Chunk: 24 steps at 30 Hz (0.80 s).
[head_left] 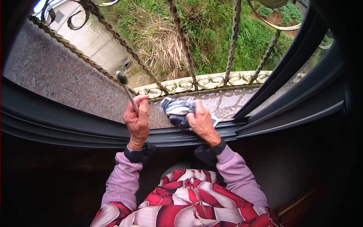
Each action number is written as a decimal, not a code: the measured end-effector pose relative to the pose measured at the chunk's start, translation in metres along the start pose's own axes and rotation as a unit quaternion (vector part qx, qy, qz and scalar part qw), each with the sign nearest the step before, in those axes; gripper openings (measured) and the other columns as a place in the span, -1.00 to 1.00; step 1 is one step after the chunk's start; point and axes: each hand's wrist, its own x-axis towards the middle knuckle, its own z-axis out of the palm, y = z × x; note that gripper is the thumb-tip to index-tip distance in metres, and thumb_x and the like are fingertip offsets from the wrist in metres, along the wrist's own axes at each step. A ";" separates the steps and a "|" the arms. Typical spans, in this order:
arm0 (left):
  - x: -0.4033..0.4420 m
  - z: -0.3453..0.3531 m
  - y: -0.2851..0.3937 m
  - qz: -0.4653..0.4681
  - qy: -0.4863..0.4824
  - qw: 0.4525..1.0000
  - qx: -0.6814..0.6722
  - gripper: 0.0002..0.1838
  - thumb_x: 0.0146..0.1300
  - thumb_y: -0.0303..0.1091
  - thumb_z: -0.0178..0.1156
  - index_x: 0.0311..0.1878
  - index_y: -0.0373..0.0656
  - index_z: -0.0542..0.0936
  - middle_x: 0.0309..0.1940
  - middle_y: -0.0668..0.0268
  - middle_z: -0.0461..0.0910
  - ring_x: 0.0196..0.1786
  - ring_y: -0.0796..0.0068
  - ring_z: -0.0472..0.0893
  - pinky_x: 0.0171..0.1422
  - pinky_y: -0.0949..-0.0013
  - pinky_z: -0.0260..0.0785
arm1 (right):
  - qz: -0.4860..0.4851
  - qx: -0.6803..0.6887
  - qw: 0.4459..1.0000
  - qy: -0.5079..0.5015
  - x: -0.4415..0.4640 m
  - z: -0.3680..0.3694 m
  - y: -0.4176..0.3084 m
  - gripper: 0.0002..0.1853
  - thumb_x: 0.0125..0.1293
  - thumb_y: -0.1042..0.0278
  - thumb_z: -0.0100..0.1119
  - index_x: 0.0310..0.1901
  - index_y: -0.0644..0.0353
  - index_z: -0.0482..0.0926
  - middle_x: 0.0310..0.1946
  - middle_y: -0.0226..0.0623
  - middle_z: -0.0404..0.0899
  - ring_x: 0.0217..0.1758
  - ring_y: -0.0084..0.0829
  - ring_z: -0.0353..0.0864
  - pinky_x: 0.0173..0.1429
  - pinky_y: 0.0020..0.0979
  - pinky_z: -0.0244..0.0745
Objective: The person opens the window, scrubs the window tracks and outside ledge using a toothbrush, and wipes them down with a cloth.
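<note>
My left hand (137, 120) is closed around the pale handle of a toothbrush (131, 97). Its dark head points up and away, over the stone ledge outside the window. To the right, my right hand (202, 122) grips a crumpled navy and white cloth (178, 110). The cloth is bunched over the outer edge of the dark window track (181, 138) and the ledge just past it. Part of the cloth lies hidden under the fingers.
A speckled stone ledge (64, 85) runs outside, bounded by a metal railing (184, 43) with twisted bars and scrollwork. At the right stands a dark sliding window frame (280, 62). Grass and shrubs (211, 34) grow below, beyond the railing.
</note>
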 end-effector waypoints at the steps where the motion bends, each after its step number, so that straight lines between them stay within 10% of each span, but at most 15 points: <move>1: -0.014 -0.009 -0.007 -0.013 0.009 1.000 0.005 -0.83 0.41 -0.40 0.03 -0.08 -0.28 0.54 -0.66 0.58 0.22 -0.60 0.80 0.16 -0.54 0.60 -0.04 | 0.075 0.056 0.996 0.007 0.002 -0.015 -0.009 -0.68 0.08 0.41 0.06 -0.11 0.31 0.36 -0.32 0.10 0.51 -0.21 0.09 0.54 -0.09 -0.08 0.47; 3: -0.037 -0.027 -0.027 -0.073 -0.008 0.996 -0.044 -0.79 0.43 -0.33 0.03 -0.09 -0.28 0.53 -0.65 0.56 0.21 -0.59 0.77 0.14 -0.51 0.58 -0.03 | 0.088 0.093 0.992 0.021 0.008 -0.037 -0.006 -0.62 0.10 0.41 0.04 -0.02 0.30 0.35 -0.28 0.12 0.50 -0.17 0.11 0.53 -0.05 -0.09 0.46; 8: -0.071 -0.052 -0.077 -0.095 -0.016 0.994 -0.060 -0.72 0.46 -0.21 -0.02 -0.24 -0.25 0.50 -0.59 0.52 0.27 -0.53 0.74 0.19 -0.45 0.56 0.02 | -0.049 -0.314 0.943 0.095 -0.002 -0.051 0.006 -0.43 0.21 0.30 0.12 0.25 0.24 0.26 0.04 0.11 0.32 0.02 0.14 0.43 0.03 -0.02 0.41; 13: -0.088 -0.062 -0.113 -0.071 -0.051 0.996 -0.024 -0.69 0.42 -0.21 0.02 -0.36 -0.24 0.49 -0.54 0.33 0.44 -0.50 0.51 0.40 -0.40 0.41 0.21 | 0.044 -0.360 0.929 -0.077 -0.001 -0.008 0.020 -0.08 0.13 -0.38 0.12 0.37 0.13 0.19 0.24 0.27 0.18 0.25 0.34 0.18 0.15 0.29 0.26; 19: -0.090 -0.069 -0.072 0.058 -0.097 0.992 0.064 -0.77 0.35 -0.33 0.05 -0.39 -0.26 0.43 -0.60 0.13 0.36 -0.54 0.04 0.43 -0.43 0.17 0.25 | -0.114 -0.365 0.897 -0.223 0.011 0.068 0.019 -0.29 0.00 0.29 0.25 0.28 0.01 0.31 0.08 0.22 0.29 0.14 0.38 0.27 0.09 0.14 0.40; 24: -0.096 -0.085 -0.080 0.062 -0.166 0.984 0.018 -0.79 0.32 -0.35 0.08 -0.39 -0.28 0.44 -0.55 0.13 0.38 -0.53 0.05 0.42 -0.46 0.18 0.20 | -0.111 -0.204 0.917 -0.324 0.057 0.106 -0.023 -0.44 0.06 0.21 0.26 0.13 0.13 0.40 -0.29 0.06 0.55 -0.16 0.05 0.55 -0.03 -0.05 0.44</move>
